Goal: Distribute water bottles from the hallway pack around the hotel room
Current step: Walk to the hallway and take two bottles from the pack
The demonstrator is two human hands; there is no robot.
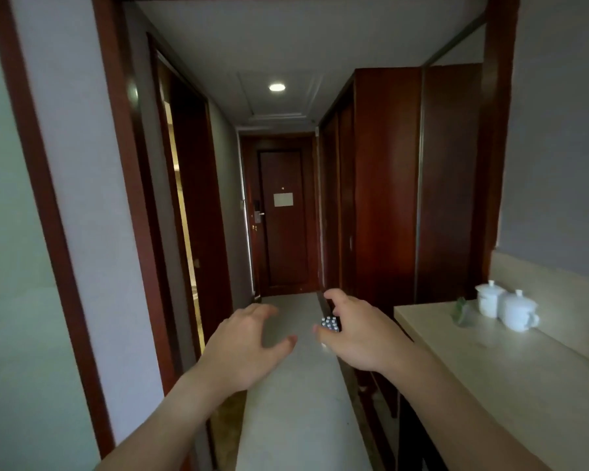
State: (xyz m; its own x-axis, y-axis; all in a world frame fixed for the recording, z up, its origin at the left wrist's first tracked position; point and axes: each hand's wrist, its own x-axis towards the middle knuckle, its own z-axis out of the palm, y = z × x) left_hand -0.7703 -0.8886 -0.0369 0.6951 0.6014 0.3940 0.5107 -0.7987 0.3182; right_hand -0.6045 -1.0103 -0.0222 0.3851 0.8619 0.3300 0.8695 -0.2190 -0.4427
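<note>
Both bare hands reach forward, empty, fingers spread and curled: left hand (249,341), right hand (361,334). Beyond the right fingertips, a shrink-wrapped pack of white-capped water bottles (330,323) sits on the pale hallway floor (293,402). Two white lidded porcelain cups (505,305) stand at the far end of the beige stone counter (510,379).

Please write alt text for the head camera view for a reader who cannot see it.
Two empty hands, left hand and right hand, reach forward down a narrow hallway toward a bottle pack on the floor. Two white lidded cups stand on a counter at right.
</note>
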